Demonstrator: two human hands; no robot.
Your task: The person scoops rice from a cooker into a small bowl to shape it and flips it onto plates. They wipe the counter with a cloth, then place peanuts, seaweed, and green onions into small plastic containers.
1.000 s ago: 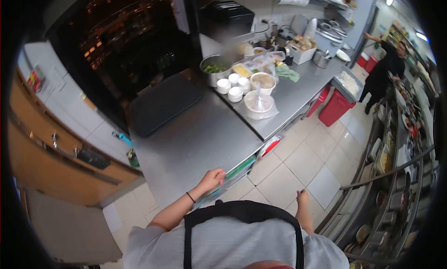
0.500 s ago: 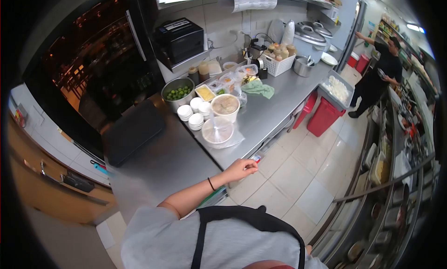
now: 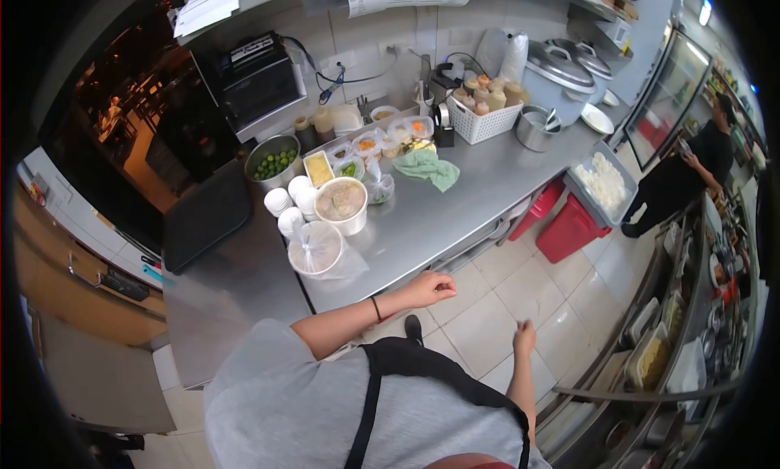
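My left hand [image 3: 432, 289] hangs over the floor just off the front edge of the steel counter [image 3: 406, 246], its fingers curled in and nothing seen in them. My right hand [image 3: 526, 337] is lower and to the right, closed, also with nothing visible in it. Both are apart from any object. On the counter nearest my left hand stand a tub tied in a clear plastic bag [image 3: 315, 250] and an uncovered white tub of brownish food [image 3: 341, 201]. Stacked white cups [image 3: 278, 201] sit to their left.
A pot of green limes [image 3: 275, 164], a green cloth [image 3: 428, 169] and a white basket of bottles [image 3: 485, 121] occupy the counter. Red bins [image 3: 570, 229] stand under a grey tub of white food [image 3: 603, 185]. A person in black [image 3: 691, 167] stands by a glass-door fridge [image 3: 666, 95].
My view has moved along the counter. My right hand has come into sight; my left stays curled. The other person's arm has come down, and the fridge's glass door now shows.
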